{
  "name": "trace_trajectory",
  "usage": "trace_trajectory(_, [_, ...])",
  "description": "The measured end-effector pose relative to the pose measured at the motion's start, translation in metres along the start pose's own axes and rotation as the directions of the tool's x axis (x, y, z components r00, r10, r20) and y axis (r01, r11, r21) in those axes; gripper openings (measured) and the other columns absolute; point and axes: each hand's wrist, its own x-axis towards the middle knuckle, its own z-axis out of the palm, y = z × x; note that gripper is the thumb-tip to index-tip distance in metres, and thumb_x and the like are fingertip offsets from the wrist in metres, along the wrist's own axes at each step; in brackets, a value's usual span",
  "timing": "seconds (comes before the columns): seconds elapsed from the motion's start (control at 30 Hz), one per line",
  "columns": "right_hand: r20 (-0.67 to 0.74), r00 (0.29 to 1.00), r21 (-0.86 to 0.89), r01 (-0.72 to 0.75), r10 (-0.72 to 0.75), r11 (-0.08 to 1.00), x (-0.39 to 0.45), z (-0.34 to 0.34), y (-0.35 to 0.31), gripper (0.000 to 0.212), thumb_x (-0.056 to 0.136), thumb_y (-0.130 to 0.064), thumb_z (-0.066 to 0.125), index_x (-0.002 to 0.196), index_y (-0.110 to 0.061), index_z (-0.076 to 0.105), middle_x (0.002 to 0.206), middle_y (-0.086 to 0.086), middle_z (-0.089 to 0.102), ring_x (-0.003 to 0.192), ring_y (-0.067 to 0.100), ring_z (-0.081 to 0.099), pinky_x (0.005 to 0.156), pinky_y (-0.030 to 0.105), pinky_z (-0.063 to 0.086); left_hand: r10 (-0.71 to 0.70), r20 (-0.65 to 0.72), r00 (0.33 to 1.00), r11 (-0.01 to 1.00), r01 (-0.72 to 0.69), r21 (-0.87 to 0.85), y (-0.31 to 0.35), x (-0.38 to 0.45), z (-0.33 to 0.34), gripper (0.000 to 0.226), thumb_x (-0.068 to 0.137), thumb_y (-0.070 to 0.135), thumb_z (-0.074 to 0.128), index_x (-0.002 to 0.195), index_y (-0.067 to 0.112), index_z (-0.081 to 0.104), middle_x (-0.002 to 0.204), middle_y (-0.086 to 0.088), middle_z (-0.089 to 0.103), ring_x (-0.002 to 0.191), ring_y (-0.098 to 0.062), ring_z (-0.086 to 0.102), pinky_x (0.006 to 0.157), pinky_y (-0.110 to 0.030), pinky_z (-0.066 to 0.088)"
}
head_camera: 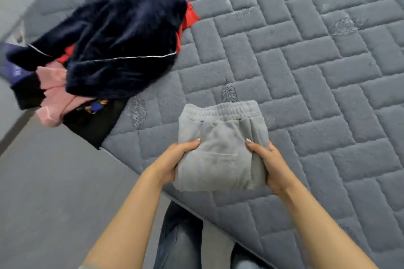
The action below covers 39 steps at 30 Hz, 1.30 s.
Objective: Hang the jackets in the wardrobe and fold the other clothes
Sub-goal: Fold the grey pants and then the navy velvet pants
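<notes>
The folded grey fleece trousers, elastic waistband away from the person, sit at the near edge of the grey quilted mattress. The left hand and right hand clamp its two sides, thumbs on top and fingers curled under. If either grip loosens during a lift, the thick layers may spring open, or the bundle may slide off the edge. Far left of the trousers lies an unfolded heap: a navy plush jacket over red, pink and black garments, not blocking anything.
</notes>
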Motion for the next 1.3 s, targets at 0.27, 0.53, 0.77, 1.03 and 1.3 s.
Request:
trace_trajectory(0.27, [0.496,0.868,-0.285,0.129,0.031,0.95,-0.117,0.073,-0.044,0.047,0.081,-0.024,0.074,0.126,-0.027,0.058,0.115,0.002,0.071,0.102,0.023,0.07,0.072,0.032,0.059,0.252,-0.348,0.903,0.847,-0.38,-0.373,-0.096,-0.198,0.006,0.059,0.066,0.036,0.077,0.12,0.014,0.066,0.11,-0.01,0.073,0.1,-0.026,0.07,0.078,-0.036,0.056])
trace_trajectory(0.53, [0.818,0.436,-0.497,0.203,0.376,0.844,-0.275,0.247,0.011,0.053,0.083,-0.023,0.073,0.132,-0.014,0.056,0.13,0.015,0.062,0.118,0.034,0.061,0.088,0.042,0.055,0.213,-0.765,0.608,0.495,-0.742,-0.452,-0.239,-0.427,-0.034,0.059,0.067,0.027,0.078,0.121,0.007,0.065,0.107,-0.011,0.073,0.095,-0.025,0.072,0.065,-0.029,0.057])
trace_trajectory(0.77, [0.779,0.05,-0.601,0.338,0.624,0.724,-0.462,0.398,0.133,0.046,0.082,-0.029,0.072,0.126,-0.018,0.063,0.127,0.012,0.065,0.115,0.031,0.063,0.082,0.037,0.057,0.021,-0.967,0.253,0.286,-0.929,-0.237,-0.383,-0.622,-0.049,0.057,0.071,0.024,0.077,0.125,0.014,0.062,0.114,-0.009,0.071,0.104,-0.026,0.069,0.079,-0.033,0.058])
trace_trajectory(1.03, [0.639,-0.228,-0.498,0.605,0.735,0.621,-0.716,0.512,0.303,0.05,0.074,-0.031,0.075,0.12,-0.013,0.066,0.116,0.009,0.07,0.106,0.026,0.068,0.081,0.036,0.057,-0.316,-0.947,-0.061,0.18,-0.984,0.003,-0.56,-0.811,-0.056,0.06,0.073,0.031,0.081,0.129,0.021,0.06,0.113,-0.002,0.072,0.103,-0.021,0.07,0.086,-0.035,0.054])
trace_trajectory(1.3, [0.602,-0.44,-0.315,0.636,0.666,0.704,-0.934,0.625,0.374,0.039,0.08,-0.027,0.07,0.117,-0.013,0.068,0.111,0.006,0.073,0.1,0.022,0.071,0.068,0.029,0.058,-0.416,-0.843,-0.34,0.254,-0.934,0.251,-0.625,-1.013,-0.097,0.044,0.078,0.033,0.076,0.118,0.018,0.066,0.099,-0.003,0.076,0.09,-0.02,0.073,0.076,-0.033,0.057])
